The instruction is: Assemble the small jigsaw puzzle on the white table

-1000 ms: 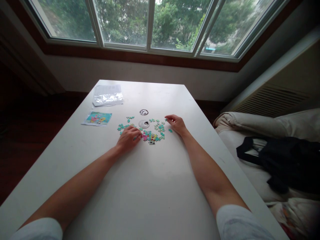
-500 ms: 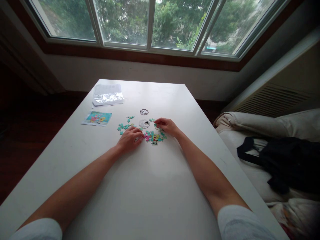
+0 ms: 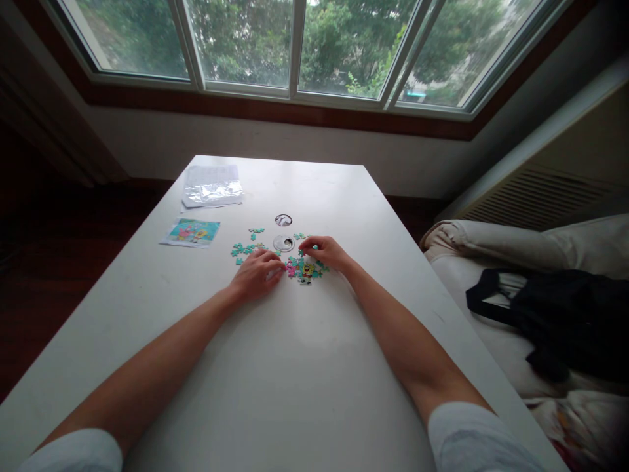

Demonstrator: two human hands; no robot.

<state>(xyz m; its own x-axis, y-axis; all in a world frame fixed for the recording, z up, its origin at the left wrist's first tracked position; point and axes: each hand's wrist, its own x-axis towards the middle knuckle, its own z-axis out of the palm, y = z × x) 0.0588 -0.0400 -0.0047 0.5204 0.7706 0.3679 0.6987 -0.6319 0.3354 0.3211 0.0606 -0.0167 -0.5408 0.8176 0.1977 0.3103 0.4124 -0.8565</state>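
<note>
A partly joined jigsaw puzzle (image 3: 305, 269) with pink, yellow and teal cartoon figures lies flat on the white table (image 3: 295, 367). At its left edge rests my left hand (image 3: 256, 273), fingers loosely bent and thumb apart, the tips touching the pink side. Over its upper edge, my right hand (image 3: 327, 252) pinches a small teal puzzle piece, mostly hidden by the fingertips. Loose teal pieces (image 3: 239, 250) are spread beyond my left hand, and a few more (image 3: 299, 235) lie behind my right fingers. Some pieces under the right hand are hidden.
A picture card (image 3: 192, 232) of the same cartoon figures lies at the left, with a clear plastic bag on papers (image 3: 213, 186) behind it. Two round discs (image 3: 284, 243) sit beyond the puzzle. Right of the table, dark clothing (image 3: 565, 321) lies on a light sofa (image 3: 496, 233).
My right hand has carried the piece leftward and nearer, from right of the pile to the puzzle's upper edge. The joined puzzle and my left hand have shifted slightly right.
</note>
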